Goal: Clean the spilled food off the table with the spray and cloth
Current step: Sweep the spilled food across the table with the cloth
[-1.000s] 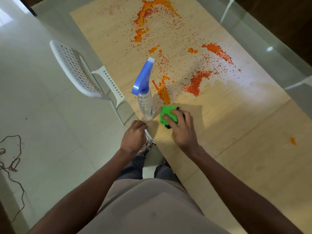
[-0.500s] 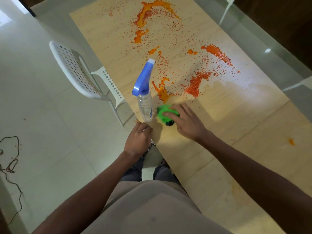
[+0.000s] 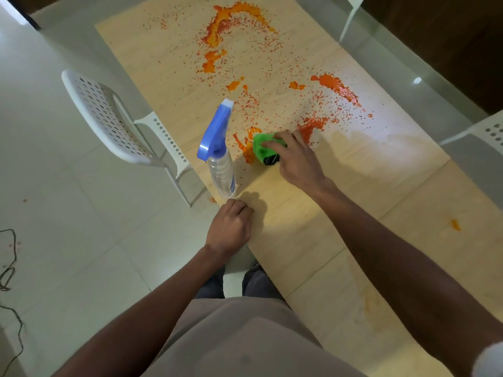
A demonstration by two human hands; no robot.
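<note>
Orange-red spilled food (image 3: 324, 104) is scattered over the far half of the light wooden table (image 3: 340, 186). My right hand (image 3: 295, 159) presses a green cloth (image 3: 262, 149) flat onto the near edge of the spill, fingers stretched over it. A clear spray bottle (image 3: 220, 156) with a blue trigger head stands upright at the table's left edge. My left hand (image 3: 230, 229) rests at that edge just in front of the bottle's base, fingers curled, holding nothing that I can see.
A white perforated chair (image 3: 109, 121) stands to the left of the table. Another white chair (image 3: 487, 131) shows at the right edge. A dark cable (image 3: 8, 268) lies on the tiled floor at far left. A small orange spot (image 3: 455, 224) sits on the near right tabletop.
My right hand has pushed the green cloth away from me and into the nearest orange smear. My left hand has stayed by the bottle's base.
</note>
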